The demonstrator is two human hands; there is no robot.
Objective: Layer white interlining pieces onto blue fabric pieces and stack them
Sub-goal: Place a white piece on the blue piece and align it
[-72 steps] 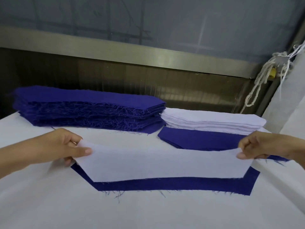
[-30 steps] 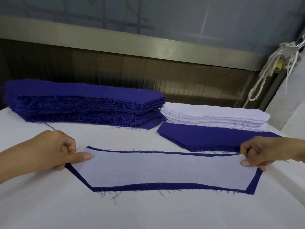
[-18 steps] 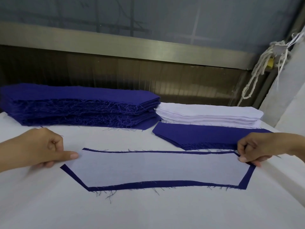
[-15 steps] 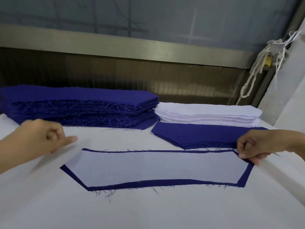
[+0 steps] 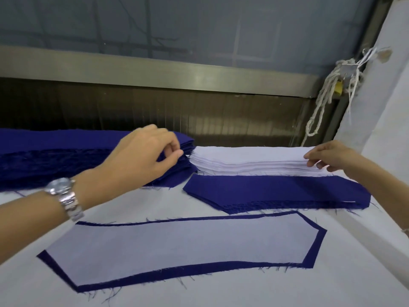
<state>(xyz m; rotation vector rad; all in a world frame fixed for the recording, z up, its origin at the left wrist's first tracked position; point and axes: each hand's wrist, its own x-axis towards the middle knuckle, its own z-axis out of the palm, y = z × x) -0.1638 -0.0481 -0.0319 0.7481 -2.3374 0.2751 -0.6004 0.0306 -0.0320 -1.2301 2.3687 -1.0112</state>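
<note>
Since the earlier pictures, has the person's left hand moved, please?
Yes: the left hand has gone forward from the left end of the layered white interlining piece to the right end of the tall blue fabric stack.

The left hand (image 5: 143, 156) and right hand (image 5: 329, 156) lead back to bare forearms. A silver-coloured metal wristwatch (image 5: 63, 189) circles the left wrist: round case, shiny link bracelet, its dial too blurred to read, perhaps pale.

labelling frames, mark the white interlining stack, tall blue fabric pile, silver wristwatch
white interlining stack (image 5: 250, 155), head view, top sheet
tall blue fabric pile (image 5: 55, 138), head view, top layer
silver wristwatch (image 5: 58, 185), head view, dial
</note>
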